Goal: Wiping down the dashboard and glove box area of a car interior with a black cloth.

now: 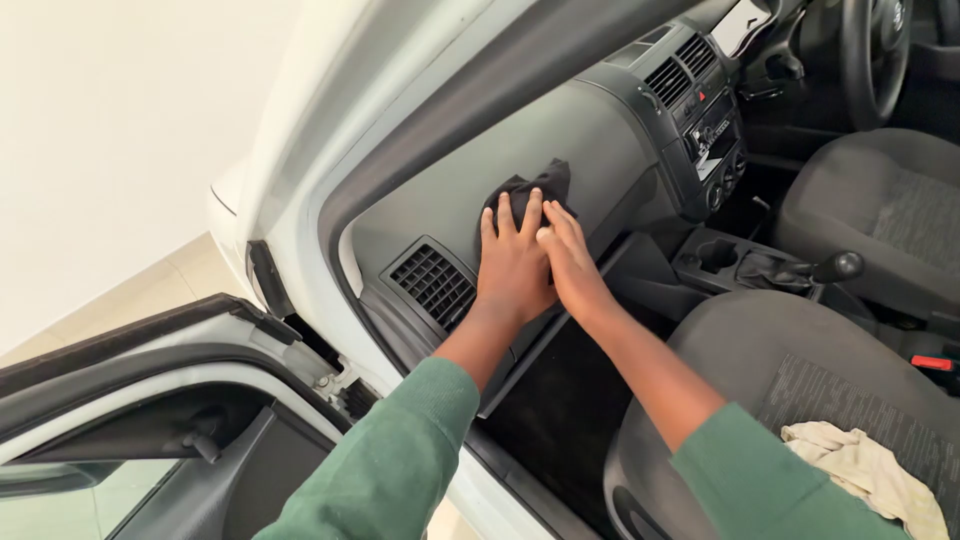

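Observation:
A dark cloth lies pressed flat against the grey dashboard on the passenger side of a car. My left hand rests on the cloth with fingers spread. Beside it, my right hand also presses on the cloth's lower edge, its fingers touching those of the left hand. Both arms wear green sleeves and reach in through the open door.
An air vent sits left of my hands. The centre console with vents and radio is to the right, a gear lever behind it. A cream rag lies on the grey passenger seat. The open door is at lower left.

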